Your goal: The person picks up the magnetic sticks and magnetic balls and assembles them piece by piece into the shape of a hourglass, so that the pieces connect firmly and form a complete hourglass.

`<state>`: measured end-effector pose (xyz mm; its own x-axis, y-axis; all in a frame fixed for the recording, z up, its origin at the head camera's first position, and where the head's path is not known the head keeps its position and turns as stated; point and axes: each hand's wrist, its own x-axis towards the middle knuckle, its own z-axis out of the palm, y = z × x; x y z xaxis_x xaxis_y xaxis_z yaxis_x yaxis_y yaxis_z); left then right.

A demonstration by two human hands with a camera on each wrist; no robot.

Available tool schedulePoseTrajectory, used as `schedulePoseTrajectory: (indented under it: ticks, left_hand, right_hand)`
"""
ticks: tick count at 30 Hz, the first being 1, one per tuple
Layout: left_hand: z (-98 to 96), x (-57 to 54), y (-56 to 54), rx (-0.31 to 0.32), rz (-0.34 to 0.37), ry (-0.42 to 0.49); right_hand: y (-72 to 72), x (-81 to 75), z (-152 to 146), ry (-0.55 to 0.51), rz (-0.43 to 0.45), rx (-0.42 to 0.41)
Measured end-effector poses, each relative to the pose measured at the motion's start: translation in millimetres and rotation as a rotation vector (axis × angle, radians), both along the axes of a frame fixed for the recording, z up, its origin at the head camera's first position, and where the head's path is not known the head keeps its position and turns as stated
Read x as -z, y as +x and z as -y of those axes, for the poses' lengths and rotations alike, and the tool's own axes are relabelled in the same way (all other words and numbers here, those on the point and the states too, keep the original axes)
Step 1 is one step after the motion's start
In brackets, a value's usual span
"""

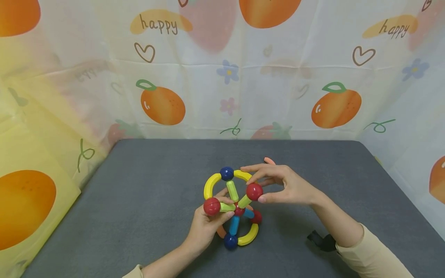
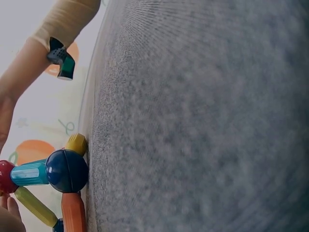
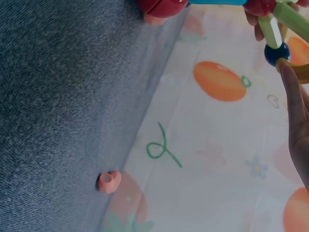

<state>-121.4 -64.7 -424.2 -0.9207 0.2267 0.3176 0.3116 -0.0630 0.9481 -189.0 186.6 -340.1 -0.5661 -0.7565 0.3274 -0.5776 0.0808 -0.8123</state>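
Note:
A wheel-like model of balls and sticks, from a building toy, is held above the table between both hands. Yellow curved sticks (image 1: pixel 210 185) and blue balls (image 1: pixel 227 173) lie on its rim. Straight green and blue sticks (image 1: pixel 234 225) meet at a red centre ball (image 1: pixel 239 209). My left hand (image 1: pixel 205 226) pinches a green stick (image 1: pixel 227 207) between thumb and fingers, beside a red ball (image 1: pixel 211 206). With thumb and fingers my right hand (image 1: pixel 290 185) holds another red ball (image 1: pixel 254 192); its index finger reaches the upper yellow curve, near a blue ball (image 3: pixel 277 53) in the right wrist view.
A loose orange stick (image 1: pixel 269 160) lies on the grey table (image 1: pixel 139 216) behind the right hand; its end (image 3: pixel 110 181) shows in the right wrist view. A black device (image 1: pixel 323 241) is at the right wrist. Fruit-patterned cloth (image 1: pixel 201 96) hangs along the table's back and sides.

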Motion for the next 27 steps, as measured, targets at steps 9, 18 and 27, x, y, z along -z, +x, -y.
schedulePoseTrajectory:
  ticks: [9, 18, 27]
  left_hand:
    - [-0.7, 0.6, 1.7, -0.013, 0.005, -0.014]
    - [-1.8, -2.3, 1.7, 0.009, -0.012, 0.011]
    - [-1.2, -0.9, 1.3, 0.013, -0.029, 0.033]
  right_hand:
    - [-2.6, 1.8, -3, -0.018, 0.005, -0.025]
    - [-13.7, 4.3, -12, -0.055, 0.016, 0.069]
    - [-52.9, 18.3, -34, 0.006, 0.119, 0.609]
